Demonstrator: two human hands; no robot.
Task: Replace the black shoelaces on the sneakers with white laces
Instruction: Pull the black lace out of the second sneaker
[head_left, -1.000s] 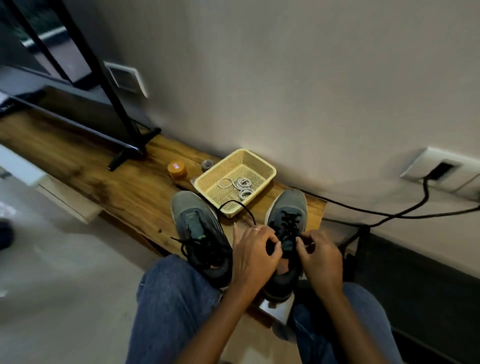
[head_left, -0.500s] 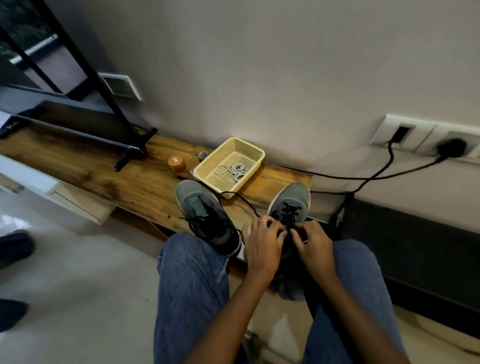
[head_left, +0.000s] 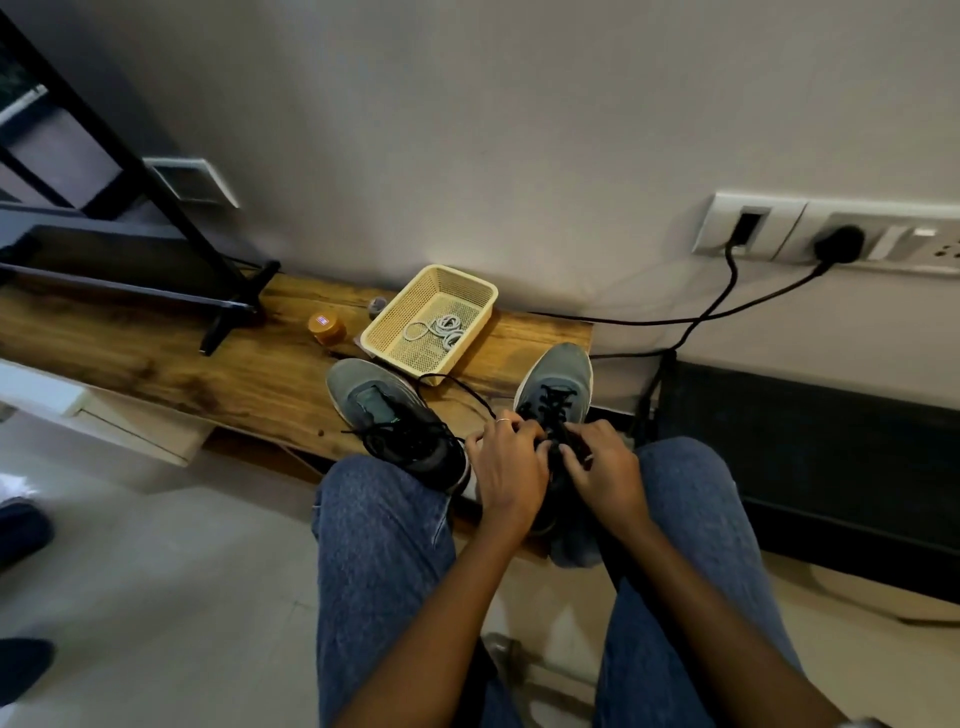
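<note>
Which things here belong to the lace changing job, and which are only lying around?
For the job:
right shoe
left shoe
black lace
white laces
yellow basket
left hand
right hand

Lying about:
orange jar
black cables
wall sockets
black stand

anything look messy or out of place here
Only the left sneaker: its black lace trails loose across the wooden shelf toward the yellow basket. That fits unlacing; nothing looks spilled or damaged.
</note>
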